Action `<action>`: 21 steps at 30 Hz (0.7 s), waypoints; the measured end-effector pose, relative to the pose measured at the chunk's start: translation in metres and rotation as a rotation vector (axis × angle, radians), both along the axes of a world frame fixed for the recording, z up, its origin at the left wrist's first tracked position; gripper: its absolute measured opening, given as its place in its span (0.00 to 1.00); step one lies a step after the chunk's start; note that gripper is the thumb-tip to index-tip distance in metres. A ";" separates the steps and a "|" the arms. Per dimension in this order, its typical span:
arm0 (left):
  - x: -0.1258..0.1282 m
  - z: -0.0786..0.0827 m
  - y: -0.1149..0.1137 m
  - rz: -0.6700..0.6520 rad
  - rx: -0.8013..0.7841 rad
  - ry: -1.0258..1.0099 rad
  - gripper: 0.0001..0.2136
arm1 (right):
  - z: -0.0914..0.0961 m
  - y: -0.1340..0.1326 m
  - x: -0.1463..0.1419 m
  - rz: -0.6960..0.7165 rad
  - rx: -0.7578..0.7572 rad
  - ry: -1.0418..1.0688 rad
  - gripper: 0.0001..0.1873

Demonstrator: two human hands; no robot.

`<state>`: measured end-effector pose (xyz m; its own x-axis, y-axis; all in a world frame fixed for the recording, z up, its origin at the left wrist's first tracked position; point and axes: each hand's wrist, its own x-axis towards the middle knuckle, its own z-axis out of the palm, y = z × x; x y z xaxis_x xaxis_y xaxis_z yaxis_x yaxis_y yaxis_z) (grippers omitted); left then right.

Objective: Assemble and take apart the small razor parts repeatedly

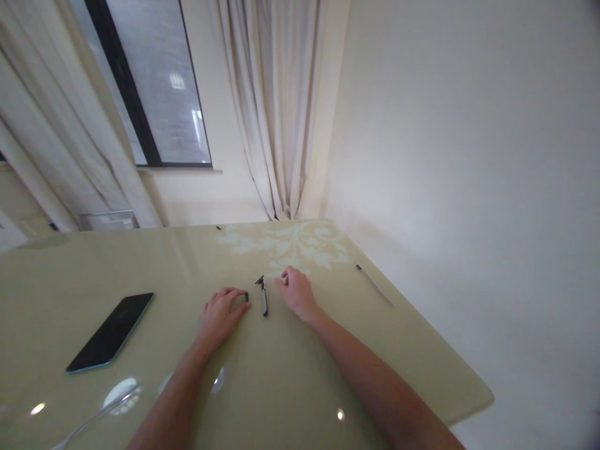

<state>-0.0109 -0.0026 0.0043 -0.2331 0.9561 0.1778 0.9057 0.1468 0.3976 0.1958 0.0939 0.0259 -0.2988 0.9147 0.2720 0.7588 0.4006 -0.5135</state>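
A razor lies on the glossy table between my two hands, its dark head pointing to the far side and its handle towards me. On the left, my left hand rests on the table with thumb and forefinger closed on a small dark piece, too small to name. My right hand is just right of the razor's head, apart from it. Its fingers are bent, with a gap between thumb and forefinger, and I see nothing in them.
A black tablet lies at left. The toothbrush-like stick is near the table's right edge. At front left lies a cable-like strand. A small dark bit sits by the far edge. Curtains and a wall stand beyond.
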 end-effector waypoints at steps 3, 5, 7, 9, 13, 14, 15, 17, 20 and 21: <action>0.000 0.000 0.002 0.006 -0.005 -0.005 0.18 | 0.010 0.021 0.070 -0.150 0.077 -0.162 0.08; 0.001 0.000 0.003 0.011 -0.008 -0.009 0.19 | 0.015 0.033 0.123 -0.277 0.144 -0.308 0.10; 0.000 0.000 0.004 0.012 -0.016 -0.011 0.19 | 0.016 0.039 0.171 -0.414 0.154 -0.413 0.13; 0.000 0.000 0.005 0.014 -0.023 -0.011 0.19 | 0.016 0.041 0.209 -0.515 0.066 -0.414 0.17; 0.000 -0.002 0.006 0.034 -0.004 0.019 0.20 | 0.012 0.038 0.236 -0.485 -0.068 -0.296 0.12; 0.001 -0.002 0.005 0.035 0.017 0.035 0.20 | 0.012 0.037 0.232 -0.460 -0.068 -0.277 0.11; 0.003 -0.002 0.004 0.029 0.046 0.052 0.20 | 0.012 0.035 0.225 -0.430 -0.059 -0.259 0.10; 0.013 -0.001 0.002 0.007 0.113 0.083 0.18 | 0.012 0.030 0.199 -0.347 -0.040 -0.206 0.10; 0.036 0.005 -0.004 -0.019 0.144 0.132 0.21 | 0.010 0.018 0.141 -0.178 -0.033 -0.125 0.10; 0.045 0.007 -0.005 -0.016 0.126 0.144 0.23 | 0.009 0.013 0.120 -0.124 -0.035 -0.104 0.10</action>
